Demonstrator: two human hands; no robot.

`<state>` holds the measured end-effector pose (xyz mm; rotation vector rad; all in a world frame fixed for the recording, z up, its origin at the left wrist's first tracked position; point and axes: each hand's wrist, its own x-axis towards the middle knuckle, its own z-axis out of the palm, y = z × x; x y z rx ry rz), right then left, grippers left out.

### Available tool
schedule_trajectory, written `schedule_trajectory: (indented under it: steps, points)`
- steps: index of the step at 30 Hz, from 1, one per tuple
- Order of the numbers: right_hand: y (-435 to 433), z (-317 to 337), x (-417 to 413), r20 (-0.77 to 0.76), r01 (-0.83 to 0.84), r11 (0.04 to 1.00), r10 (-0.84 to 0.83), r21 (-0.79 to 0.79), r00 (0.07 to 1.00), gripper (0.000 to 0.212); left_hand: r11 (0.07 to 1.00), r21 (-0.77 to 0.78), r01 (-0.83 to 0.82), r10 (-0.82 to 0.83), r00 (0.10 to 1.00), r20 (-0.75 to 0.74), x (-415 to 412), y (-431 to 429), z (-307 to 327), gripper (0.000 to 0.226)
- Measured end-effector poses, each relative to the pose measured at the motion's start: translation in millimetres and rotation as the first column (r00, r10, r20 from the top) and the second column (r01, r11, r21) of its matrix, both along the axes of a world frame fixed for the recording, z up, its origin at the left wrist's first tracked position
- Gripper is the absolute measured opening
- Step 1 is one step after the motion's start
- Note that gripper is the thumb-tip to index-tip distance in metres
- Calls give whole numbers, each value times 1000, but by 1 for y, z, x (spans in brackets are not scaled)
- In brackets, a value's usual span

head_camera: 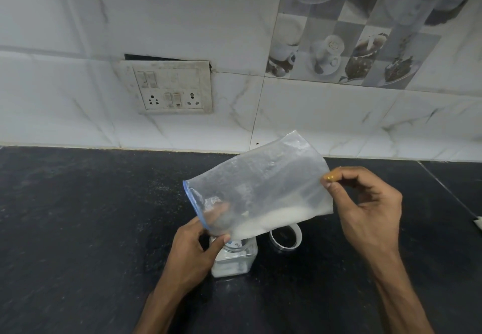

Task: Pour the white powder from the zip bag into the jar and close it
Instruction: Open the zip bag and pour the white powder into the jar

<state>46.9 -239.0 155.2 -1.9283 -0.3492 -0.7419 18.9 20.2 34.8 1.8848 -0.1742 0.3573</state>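
A clear zip bag (263, 185) with a blue zip edge is held tilted over a small clear jar (234, 260) on the black counter. White powder (271, 220) lies along the bag's lower side, sloping toward the open mouth above the jar. My left hand (193, 253) grips the bag's mouth end right at the jar's opening. My right hand (365, 208) pinches the raised bottom corner of the bag between thumb and finger. The jar holds some white powder at its base. Its white lid (285, 237) lies upside down just right of the jar.
The black stone counter (78, 229) runs up to a white tiled wall with a switch and socket plate (169, 88). A small white object (478, 223) shows at the right edge of the counter.
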Motion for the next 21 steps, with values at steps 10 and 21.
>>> schedule_trajectory:
  steps: [10, 21]
  points:
    - [-1, 1, -1, -9, -8, 1000, 8, -3, 1000, 31, 1000, 9, -10, 10, 1000, 13, 0, 0, -1, 61]
    - [1, -1, -1, -41, 2, 998, 1, 58, 999, 27, 1000, -4, -3, 3, 1000, -4, -1, 0, 1, 63]
